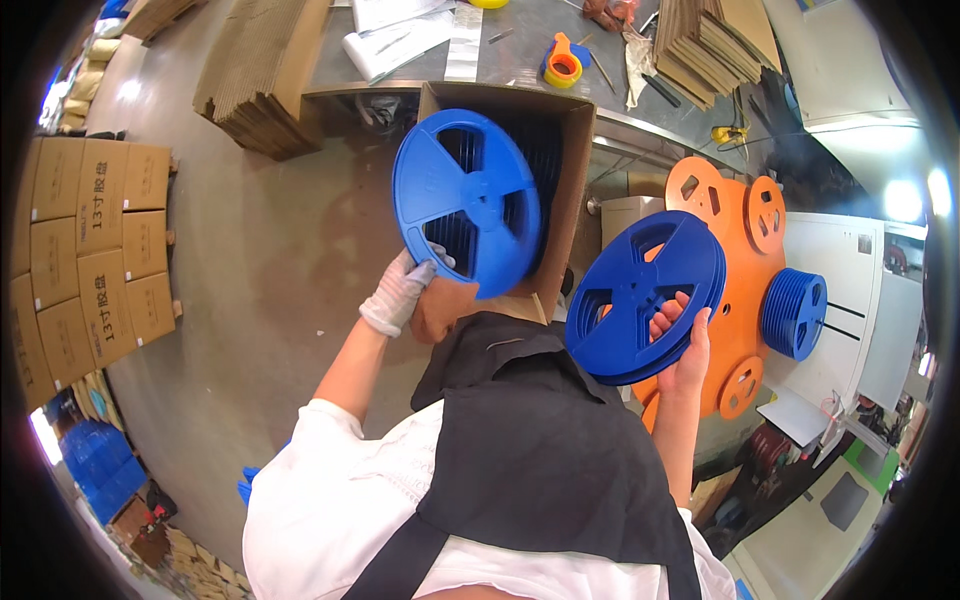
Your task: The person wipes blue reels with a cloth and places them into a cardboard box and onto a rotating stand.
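Note:
My left hand (402,290), in a whitish glove, grips the lower rim of a blue plastic reel (483,188). That reel tilts in front of an open cardboard box (573,170), where several more dark blue reels (545,165) stand in a row. Bare and closed, my right hand (686,345) holds a small stack of blue reels (630,285) by the right side, its fingers through a cutout. Behind that stack is an orange plate (738,290) carrying orange discs (766,213). To its right sits a bundle of blue reels (795,312).
A grey worktable (510,50) lies ahead with a tape dispenser (566,62), papers (400,45) and folded cardboard (715,45). More flat cardboard (258,75) is stacked at the upper left. Cartons (100,250) are piled at far left. A white machine (835,260) stands at right.

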Motion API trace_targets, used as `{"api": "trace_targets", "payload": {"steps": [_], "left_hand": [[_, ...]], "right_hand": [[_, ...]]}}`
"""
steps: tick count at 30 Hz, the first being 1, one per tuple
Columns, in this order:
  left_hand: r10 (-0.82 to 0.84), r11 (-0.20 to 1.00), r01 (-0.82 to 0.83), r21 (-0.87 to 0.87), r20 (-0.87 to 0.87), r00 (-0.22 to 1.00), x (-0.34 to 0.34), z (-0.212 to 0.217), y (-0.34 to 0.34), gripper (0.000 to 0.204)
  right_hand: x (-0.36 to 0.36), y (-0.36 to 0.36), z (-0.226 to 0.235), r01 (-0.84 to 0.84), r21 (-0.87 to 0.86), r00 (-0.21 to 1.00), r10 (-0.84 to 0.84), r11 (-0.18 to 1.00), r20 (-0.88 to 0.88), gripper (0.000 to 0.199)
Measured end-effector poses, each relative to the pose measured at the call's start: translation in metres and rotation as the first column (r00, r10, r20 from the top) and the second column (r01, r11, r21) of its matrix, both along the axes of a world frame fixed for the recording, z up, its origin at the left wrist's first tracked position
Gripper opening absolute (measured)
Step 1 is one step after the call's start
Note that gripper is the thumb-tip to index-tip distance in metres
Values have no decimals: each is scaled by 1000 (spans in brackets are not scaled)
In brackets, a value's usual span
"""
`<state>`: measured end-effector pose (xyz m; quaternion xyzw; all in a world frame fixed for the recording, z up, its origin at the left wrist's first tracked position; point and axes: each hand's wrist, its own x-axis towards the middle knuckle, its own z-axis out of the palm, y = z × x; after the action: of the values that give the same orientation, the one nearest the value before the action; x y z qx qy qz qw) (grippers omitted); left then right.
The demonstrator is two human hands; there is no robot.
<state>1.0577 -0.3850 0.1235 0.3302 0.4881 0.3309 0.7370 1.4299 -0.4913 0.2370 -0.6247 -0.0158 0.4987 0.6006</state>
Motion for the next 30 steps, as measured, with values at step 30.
{"api": "trace_targets", "payload": {"steps": [30], "left_hand": [[-190, 939, 343, -2, -836, 514, -1, -139, 36, 64]], "right_hand": [[13, -15, 21, 163, 200, 986, -167, 966, 2, 62]]}}
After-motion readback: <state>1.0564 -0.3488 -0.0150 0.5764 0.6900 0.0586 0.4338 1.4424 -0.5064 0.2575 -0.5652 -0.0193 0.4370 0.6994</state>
